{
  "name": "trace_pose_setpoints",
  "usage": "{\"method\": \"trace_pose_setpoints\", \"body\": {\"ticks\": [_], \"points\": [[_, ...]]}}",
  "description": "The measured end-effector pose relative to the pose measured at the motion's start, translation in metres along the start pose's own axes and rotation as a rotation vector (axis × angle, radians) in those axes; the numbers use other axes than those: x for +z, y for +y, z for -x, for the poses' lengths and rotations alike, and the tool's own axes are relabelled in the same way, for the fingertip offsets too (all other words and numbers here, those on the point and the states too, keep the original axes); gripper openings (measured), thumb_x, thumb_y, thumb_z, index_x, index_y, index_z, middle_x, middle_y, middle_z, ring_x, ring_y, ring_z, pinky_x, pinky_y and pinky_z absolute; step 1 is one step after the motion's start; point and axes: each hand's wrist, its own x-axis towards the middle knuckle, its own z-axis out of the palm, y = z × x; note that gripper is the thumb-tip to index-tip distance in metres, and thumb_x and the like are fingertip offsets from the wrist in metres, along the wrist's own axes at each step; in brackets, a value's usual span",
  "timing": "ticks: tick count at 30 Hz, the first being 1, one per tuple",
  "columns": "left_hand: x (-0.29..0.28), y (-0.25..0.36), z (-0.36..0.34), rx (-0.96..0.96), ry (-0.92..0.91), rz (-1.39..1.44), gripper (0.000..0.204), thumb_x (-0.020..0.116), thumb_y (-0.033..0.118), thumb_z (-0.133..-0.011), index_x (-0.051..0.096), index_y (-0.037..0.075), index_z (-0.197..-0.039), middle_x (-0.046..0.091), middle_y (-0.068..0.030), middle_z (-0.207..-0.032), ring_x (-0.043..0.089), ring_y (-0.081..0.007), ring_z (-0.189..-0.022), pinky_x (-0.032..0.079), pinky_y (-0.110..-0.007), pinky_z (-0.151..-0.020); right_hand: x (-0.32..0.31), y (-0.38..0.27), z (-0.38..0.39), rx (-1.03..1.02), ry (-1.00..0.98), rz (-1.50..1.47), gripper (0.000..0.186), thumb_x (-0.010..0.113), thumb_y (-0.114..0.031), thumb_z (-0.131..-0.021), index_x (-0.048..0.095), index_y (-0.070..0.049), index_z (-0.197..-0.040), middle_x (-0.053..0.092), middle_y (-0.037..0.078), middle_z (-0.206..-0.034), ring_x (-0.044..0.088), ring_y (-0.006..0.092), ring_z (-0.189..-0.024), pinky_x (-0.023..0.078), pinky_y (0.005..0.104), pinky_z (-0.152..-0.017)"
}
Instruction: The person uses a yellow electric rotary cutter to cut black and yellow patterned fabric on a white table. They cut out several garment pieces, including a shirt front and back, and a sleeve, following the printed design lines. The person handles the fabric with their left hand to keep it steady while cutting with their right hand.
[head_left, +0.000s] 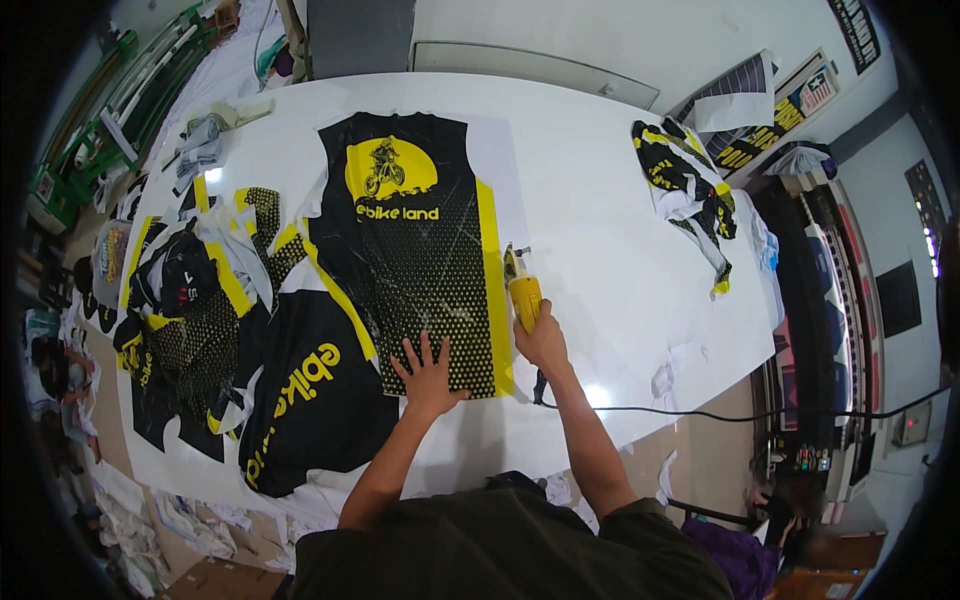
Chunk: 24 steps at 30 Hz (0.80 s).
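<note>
A black and yellow printed jersey panel (405,255) lies flat on the white table, with a motorbike rider picture near its top. My left hand (430,378) rests on its lower part, fingers spread and flat. My right hand (542,338) is closed round the yellow body of an electric fabric cutter (524,295). The cutter's metal head is just beside the yellow right edge of the panel; whether the blade touches cloth I cannot tell. From the cutter's rear a black cord (690,411) runs off to the right.
Left of the panel are a black printed piece (320,410) and a heap of black, yellow and white cut cloth (190,290). Crumpled scraps (685,185) lie at the table's (590,170) far right. A wide printer-like machine (835,330) stands beyond the right edge.
</note>
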Motion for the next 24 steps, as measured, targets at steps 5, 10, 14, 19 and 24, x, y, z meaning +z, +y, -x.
{"method": "trace_pose_setpoints", "body": {"ticks": [5,10,14,19,24], "points": [[-0.001,0.002,0.001,0.006,0.017,-0.010,0.128,0.081,0.070,-0.072,0.018,0.017,-0.170,-0.001,-0.0270,-0.174,-0.008,-0.0600,-0.155,0.000,-0.083,-0.115,0.003,-0.006,-0.043,-0.023,0.028,-0.007,0.053,0.067,-0.028,-0.092,0.039,0.006,-0.122,0.069,0.037,-0.089,0.070,0.0531,-0.076,0.058,0.0581,-0.070],[-0.001,0.002,0.001,0.009,0.039,0.005,0.128,0.083,0.069,-0.071,0.020,0.017,-0.169,0.001,-0.0282,-0.174,-0.007,-0.0604,-0.155,-0.001,-0.082,-0.115,0.002,-0.020,-0.085,-0.017,0.015,-0.024,0.052,0.067,-0.029,-0.092,0.040,0.005,-0.121,0.069,0.037,-0.090,0.071,0.0525,-0.078,0.059,0.0575,-0.071],[-0.003,0.002,0.002,0.015,0.059,0.021,0.127,0.084,0.068,-0.071,0.021,0.016,-0.169,0.002,-0.0285,-0.173,-0.006,-0.0611,-0.155,-0.002,-0.082,-0.115,-0.002,-0.035,-0.117,-0.007,0.015,-0.018,0.053,0.067,-0.029,-0.091,0.040,0.005,-0.121,0.069,0.038,-0.094,0.071,0.0537,-0.083,0.059,0.0582,-0.075],[0.002,-0.002,0.002,0.031,0.082,0.047,0.126,0.085,0.065,-0.071,0.022,0.016,-0.168,0.001,-0.0289,-0.173,-0.006,-0.0612,-0.155,-0.002,-0.083,-0.114,-0.004,-0.049,-0.156,0.000,-0.005,0.020,0.057,0.065,-0.026,-0.089,0.040,0.007,-0.128,0.070,0.036,-0.100,0.072,0.0517,-0.090,0.059,0.0563,-0.081],[-0.001,0.000,0.005,0.040,0.132,0.084,0.121,0.088,0.059,-0.070,0.028,0.017,-0.166,0.008,-0.0277,-0.173,0.000,-0.0600,-0.155,-0.001,-0.083,-0.114,0.000,-0.052,-0.201,-0.015,0.023,0.002,0.061,0.068,-0.032,-0.088,0.041,0.006,-0.128,0.069,0.039,-0.102,0.071,0.0547,-0.093,0.059,0.0579,-0.082]]}}
